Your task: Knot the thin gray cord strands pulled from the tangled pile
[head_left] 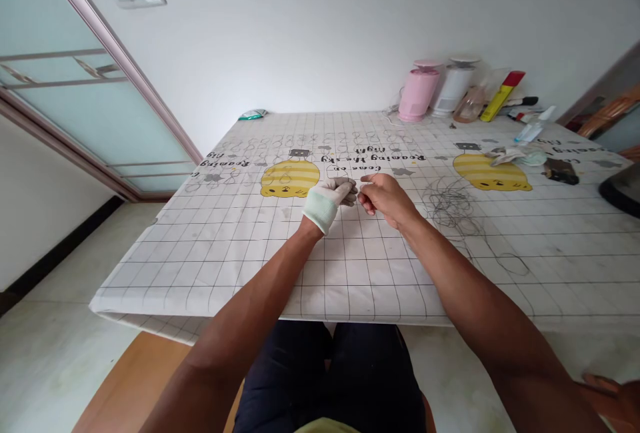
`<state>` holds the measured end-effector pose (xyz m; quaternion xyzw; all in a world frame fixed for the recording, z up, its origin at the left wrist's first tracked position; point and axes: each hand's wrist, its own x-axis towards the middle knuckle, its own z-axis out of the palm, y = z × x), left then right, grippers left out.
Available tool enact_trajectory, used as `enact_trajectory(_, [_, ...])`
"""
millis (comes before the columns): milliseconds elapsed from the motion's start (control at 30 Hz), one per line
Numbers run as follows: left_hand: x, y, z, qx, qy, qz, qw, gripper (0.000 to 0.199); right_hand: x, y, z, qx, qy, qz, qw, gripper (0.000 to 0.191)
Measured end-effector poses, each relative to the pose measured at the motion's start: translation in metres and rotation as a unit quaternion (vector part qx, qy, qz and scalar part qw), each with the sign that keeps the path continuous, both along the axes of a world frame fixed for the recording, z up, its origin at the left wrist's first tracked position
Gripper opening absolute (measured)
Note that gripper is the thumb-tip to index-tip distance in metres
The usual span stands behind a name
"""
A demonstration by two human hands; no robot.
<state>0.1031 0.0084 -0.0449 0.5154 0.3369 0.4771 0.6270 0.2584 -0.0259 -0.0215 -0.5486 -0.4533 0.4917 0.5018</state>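
Observation:
Fingers pinched together, my left hand (338,194), in a white work glove with a pale green cuff, is over the middle of the table. A thin dark wire loop (338,170) appears to rise from its fingertips. Just to the right, almost touching, is my bare right hand (385,198) with its fingers curled in; anything between them is too fine to make out. Beside my right wrist lies a loose tangle of thin dark wire (450,206), with ends trailing toward the table's front. Several small bent wire loops (285,143) are laid in rows at the back left.
A white checked tablecloth (235,246) covers the table. At the back right stand a pink cylinder-shaped device (419,94), a white one (453,90), a bottle (471,103) and a yellow-red can (501,98). A crumpled glove (520,155) and a black object (561,171) lie right. A green packet (253,114) lies back left.

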Motion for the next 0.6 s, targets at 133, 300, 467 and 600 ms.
enact_trajectory(133, [0.003,0.002,-0.002,-0.016,0.014,-0.004,1.000,0.008,0.004,0.005,-0.011,0.003,-0.088,0.004,0.996,0.057])
enact_trajectory(300, [0.003,0.001,0.000,-0.029,0.015,0.000,0.999,0.005,0.006,0.007,-0.014,0.057,-0.182,-0.028,0.981,0.056])
enact_trajectory(467, [0.004,-0.004,0.004,-0.031,0.035,-0.002,0.999,0.013,0.002,0.004,-0.008,0.089,-0.363,-0.042,0.926,0.030])
enact_trajectory(600, [0.008,-0.004,0.003,-0.034,0.049,-0.011,0.998,0.016,0.001,0.004,-0.009,0.105,-0.431,-0.025,0.896,0.019])
